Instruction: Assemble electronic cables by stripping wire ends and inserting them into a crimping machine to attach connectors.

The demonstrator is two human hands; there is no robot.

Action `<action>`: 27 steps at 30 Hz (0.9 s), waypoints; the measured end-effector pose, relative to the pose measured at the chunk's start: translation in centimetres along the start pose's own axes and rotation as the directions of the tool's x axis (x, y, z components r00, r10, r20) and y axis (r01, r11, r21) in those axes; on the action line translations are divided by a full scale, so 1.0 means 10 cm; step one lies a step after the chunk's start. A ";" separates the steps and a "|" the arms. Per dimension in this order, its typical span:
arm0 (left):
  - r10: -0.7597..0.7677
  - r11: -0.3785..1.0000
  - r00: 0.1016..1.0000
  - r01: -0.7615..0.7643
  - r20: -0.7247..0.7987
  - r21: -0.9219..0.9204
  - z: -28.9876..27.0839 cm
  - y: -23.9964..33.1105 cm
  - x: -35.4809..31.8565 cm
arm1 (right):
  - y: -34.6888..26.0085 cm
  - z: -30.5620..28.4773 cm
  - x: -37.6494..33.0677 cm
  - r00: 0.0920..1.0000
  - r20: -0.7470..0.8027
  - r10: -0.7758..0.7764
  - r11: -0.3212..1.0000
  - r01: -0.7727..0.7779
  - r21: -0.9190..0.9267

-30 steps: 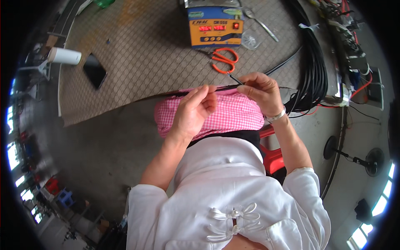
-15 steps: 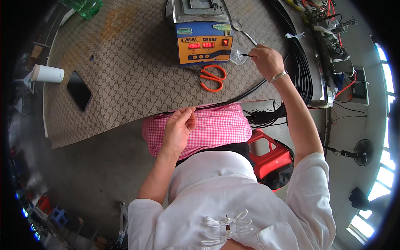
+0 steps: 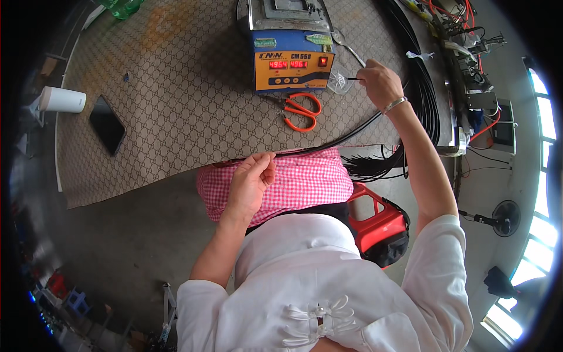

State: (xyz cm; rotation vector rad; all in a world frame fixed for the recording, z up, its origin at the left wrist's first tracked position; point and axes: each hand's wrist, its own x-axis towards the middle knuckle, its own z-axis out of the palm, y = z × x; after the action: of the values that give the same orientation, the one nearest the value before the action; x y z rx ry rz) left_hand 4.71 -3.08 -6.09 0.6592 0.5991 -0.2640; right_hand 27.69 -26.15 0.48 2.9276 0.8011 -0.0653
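Note:
My right hand (image 3: pixel 381 85) is closed on the black cable (image 3: pixel 346 138) near one end. The cable's thin dark tip sticks out to the left, over the edge of a small clear dish (image 3: pixel 340 80). My left hand (image 3: pixel 253 179) pinches the same cable at the table's near edge, above my lap; its fingertips hide part of it. Between the hands the cable curves along that edge. Beside the dish stands a blue and yellow bench device (image 3: pixel 293 67) with red lit displays and a metal top. Orange-handled scissors (image 3: pixel 303 111) lie in front of it.
A thick bundle of black cables (image 3: pixel 425 100) runs down the table's right side. Behind the dish lies a metal spoon (image 3: pixel 349 47). At left are a phone (image 3: pixel 108 126) and a white cup (image 3: pixel 63 100). A red stool (image 3: pixel 375 220) stands below the table.
The view has shifted slightly, so the table's things sit a little differently in the picture. Both hands keep their hold on the cable, with hardly any movement.

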 end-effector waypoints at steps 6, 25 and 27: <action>0.002 1.000 1.000 -0.002 0.010 0.017 0.01 0.00 0.00 | 0.01 -0.04 -0.04 1.000 0.005 -0.013 0.995 0.012 0.101; -0.006 1.000 0.999 0.006 0.037 0.018 -0.01 -0.02 -0.02 | 0.10 -0.10 -0.07 0.996 0.017 0.093 0.856 -0.089 0.510; -0.020 1.000 0.999 0.020 0.030 0.012 0.01 -0.03 -0.03 | 0.07 -0.22 -0.11 0.993 0.002 0.120 0.790 -0.097 0.606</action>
State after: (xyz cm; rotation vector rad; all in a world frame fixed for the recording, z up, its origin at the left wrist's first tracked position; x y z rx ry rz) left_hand 4.40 -3.31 -6.01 0.6600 0.5761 -0.2955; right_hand 27.11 -27.11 2.80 3.5854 0.7144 -0.3185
